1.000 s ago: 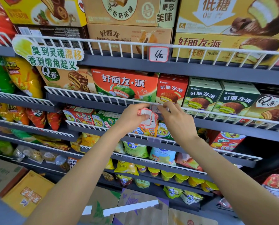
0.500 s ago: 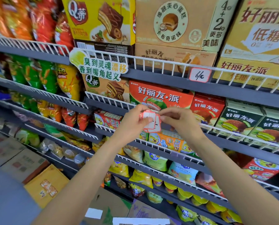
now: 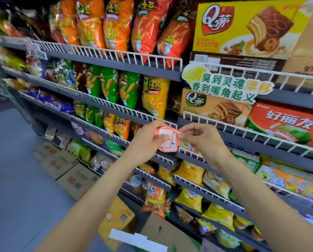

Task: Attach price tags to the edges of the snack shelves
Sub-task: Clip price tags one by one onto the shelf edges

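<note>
- left hand (image 3: 145,140) at centre of frame, fingers curled round a small stack of price tags (image 3: 167,141), thumb pressed on the top tag's face.
- price tags: white w/ red borders, fanned a little, held just in front of a white wire shelf rail (image 3: 126,110) at mid-frame; can't tell if touching the rail.
- right hand (image 3: 201,138) just right of the tags, thumb + forefinger pinching the stack's upper right edge, other fingers curled in.
- both forearms bare, running up from bottom left and bottom right of frame to meet at centre.
- grey shelves (image 3: 119,69) w/ wire rails slanting from upper left down toward right.
- upper centre: orange + red chip bags (image 3: 115,28) standing in a row behind top rail.
- below those: green chip bags (image 3: 110,84) and a yellow bag (image 3: 154,95) beside them.
- upper right: big yellow cake box (image 3: 243,28) w/ "q" logo, chocolate cake slice printed on it.
- under it, right of centre: yellow-green promo sign (image 3: 226,84) w/ green chinese text, clipped on the rail.
- beneath sign: tan cake box (image 3: 215,108); red pie box (image 3: 286,124) next to it at right edge.
- lower right: yellow snack packs (image 3: 190,171) in rows on lower shelves.
- lower left: cardboard cartons (image 3: 74,177) on grey floor (image 3: 15,179), beside shelf base.
- bottom centre: yellow carton (image 3: 119,220) and brown carton (image 3: 163,233), white strip lying across.
- far left of frame blurred, packs there not readable.
</note>
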`<state>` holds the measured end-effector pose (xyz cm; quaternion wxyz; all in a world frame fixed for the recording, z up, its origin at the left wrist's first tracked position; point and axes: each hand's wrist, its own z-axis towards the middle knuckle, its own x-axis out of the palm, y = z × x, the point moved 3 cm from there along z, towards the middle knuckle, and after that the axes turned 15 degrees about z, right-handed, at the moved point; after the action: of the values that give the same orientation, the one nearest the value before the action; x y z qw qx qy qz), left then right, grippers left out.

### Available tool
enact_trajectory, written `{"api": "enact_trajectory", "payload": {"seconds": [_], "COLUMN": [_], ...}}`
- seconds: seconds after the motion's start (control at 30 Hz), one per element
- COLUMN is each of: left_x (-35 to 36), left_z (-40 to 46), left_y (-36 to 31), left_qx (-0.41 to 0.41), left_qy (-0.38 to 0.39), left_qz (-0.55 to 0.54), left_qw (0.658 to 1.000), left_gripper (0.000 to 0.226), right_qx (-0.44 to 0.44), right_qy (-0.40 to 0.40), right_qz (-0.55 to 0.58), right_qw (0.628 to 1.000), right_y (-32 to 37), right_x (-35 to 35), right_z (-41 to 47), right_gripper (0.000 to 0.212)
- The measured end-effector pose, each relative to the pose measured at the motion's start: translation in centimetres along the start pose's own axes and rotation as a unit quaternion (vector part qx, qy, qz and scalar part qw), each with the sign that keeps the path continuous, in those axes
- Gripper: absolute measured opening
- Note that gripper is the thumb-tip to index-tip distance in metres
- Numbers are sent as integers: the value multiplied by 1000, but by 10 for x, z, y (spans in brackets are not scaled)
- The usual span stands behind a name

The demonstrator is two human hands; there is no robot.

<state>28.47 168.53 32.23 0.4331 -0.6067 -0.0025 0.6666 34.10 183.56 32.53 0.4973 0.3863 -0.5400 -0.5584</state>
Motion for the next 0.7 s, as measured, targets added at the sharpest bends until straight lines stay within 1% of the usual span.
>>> {"api": "enact_trajectory", "payload": {"seconds": [0.2,0.37,0.47,0.6,0.7], "left_x": [-43,-64,-68,-74,-81], "left_z": [9,39,62,91,108], "left_y": [89,145,179,234,273], "left_qx": [-17,-19,-26,-66,-96], "left_qy": [-1,-14,-15,-29,-33], "left_qz": [-12,-6,12,16,14], "left_qw": [1000,1000,999,997,995], "left_gripper": [22,20,22,23,22], "right_qx": [14,-3,-1,1,13], "right_qy": [1,-5,-19,-14,-7], "right_qz": [9,13,35,42,22], "right_qw": [1000,1000,999,999,1000], "right_y": [-18,-42,-62,-87,-100], "right_x": [87,131,153,182,203], "right_z": [46,88,122,173,207], "right_gripper": [9,12,13,18,16]}}
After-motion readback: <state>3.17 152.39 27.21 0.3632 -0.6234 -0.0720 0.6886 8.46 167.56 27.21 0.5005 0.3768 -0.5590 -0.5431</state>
